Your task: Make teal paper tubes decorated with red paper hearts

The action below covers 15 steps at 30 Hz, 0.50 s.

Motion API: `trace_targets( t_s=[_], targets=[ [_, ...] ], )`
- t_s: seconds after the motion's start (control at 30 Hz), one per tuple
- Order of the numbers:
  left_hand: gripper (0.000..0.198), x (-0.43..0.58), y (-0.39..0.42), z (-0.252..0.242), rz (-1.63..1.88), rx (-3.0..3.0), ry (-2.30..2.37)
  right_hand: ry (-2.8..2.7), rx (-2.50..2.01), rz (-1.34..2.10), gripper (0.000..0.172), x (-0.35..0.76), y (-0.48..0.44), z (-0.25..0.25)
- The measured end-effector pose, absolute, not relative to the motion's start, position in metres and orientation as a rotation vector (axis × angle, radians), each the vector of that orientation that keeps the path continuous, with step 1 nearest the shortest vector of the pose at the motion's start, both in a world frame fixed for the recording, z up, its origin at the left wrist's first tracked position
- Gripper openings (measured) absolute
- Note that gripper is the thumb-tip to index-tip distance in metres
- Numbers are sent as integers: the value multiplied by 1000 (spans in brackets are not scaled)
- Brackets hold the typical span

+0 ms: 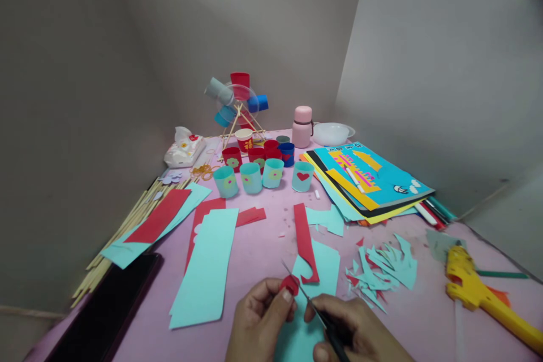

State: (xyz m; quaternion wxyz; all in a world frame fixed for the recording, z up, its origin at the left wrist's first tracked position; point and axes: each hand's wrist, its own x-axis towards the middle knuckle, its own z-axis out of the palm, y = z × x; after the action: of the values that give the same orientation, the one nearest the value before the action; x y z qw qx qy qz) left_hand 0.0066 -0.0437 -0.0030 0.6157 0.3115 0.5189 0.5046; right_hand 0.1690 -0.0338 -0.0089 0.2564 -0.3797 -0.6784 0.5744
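A small red paper piece (290,285) is pinched between the thumb and fingers of my left hand (263,317), at the bottom centre. My right hand (354,325) is closed round the black handles of a pair of scissors (314,310), whose blades point up and left against the red piece. Beneath both hands lies a light blue paper sheet (326,268). Just above, a long red strip (303,235) with a curved cut at its lower end rests partly on that sheet.
Paper scraps (384,268) and a yellow glue gun (470,288) lie at right. Coloured sheets (382,181) are stacked behind them. Small paper cups (251,178) stand mid-table before a wheel model (240,104). At left are blue strips (207,271), sticks and a phone (110,305).
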Motion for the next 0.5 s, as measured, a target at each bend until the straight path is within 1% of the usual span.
trace_targets(
  t_s=[0.33, 0.5],
  targets=[
    [24, 7, -44, 2, 1216, 599, 1204, -1862, -1129, 1573, 57, 167, -33, -1],
    [22, 7, -43, 0, 1191, 628, 1191, -1859, -1075, 1566, 52, 168, -33, -7]
  ],
)
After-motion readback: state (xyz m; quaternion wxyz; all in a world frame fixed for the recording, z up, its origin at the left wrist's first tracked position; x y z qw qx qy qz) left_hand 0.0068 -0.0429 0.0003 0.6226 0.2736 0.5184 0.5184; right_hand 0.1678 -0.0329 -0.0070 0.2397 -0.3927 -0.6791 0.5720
